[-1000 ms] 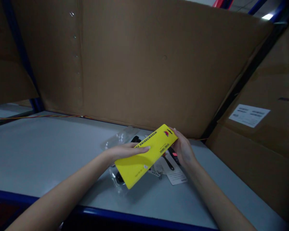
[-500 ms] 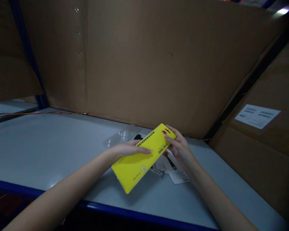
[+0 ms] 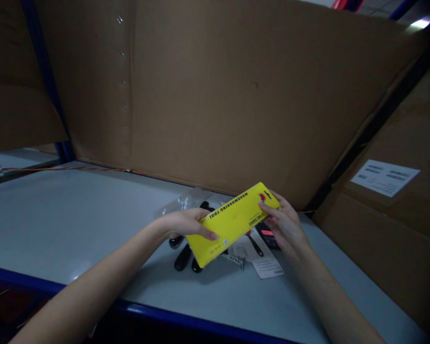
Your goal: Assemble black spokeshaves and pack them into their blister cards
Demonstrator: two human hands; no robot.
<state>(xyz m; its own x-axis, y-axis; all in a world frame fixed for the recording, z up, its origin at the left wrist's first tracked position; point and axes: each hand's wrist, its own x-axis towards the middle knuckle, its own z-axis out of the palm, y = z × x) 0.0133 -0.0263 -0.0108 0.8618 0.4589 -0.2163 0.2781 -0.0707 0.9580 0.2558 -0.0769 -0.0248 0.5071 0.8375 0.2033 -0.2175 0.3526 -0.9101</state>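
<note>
A flat yellow packaging card, printed "WOODWORKING TOOL" upside down, is held above the table between both hands. My left hand grips its lower left part, with the thumb on the face and the fingers behind. At the upper right end, beside the hang hole, my right hand pinches it, thumb on top. Beneath the card lie tools with black handles, partly hidden. A metal piece with holes and a screw and a printed white card show below it.
Clear plastic packaging lies behind my left hand. A dark object with a red label is by my right hand. Cardboard walls stand at the back and right. A thin cable runs along the back, and a blue edge bounds the front.
Both hands have moved the yellow card to the right and tilted it a little flatter. Black handles and the dark red-labelled object have come into sight around it.
</note>
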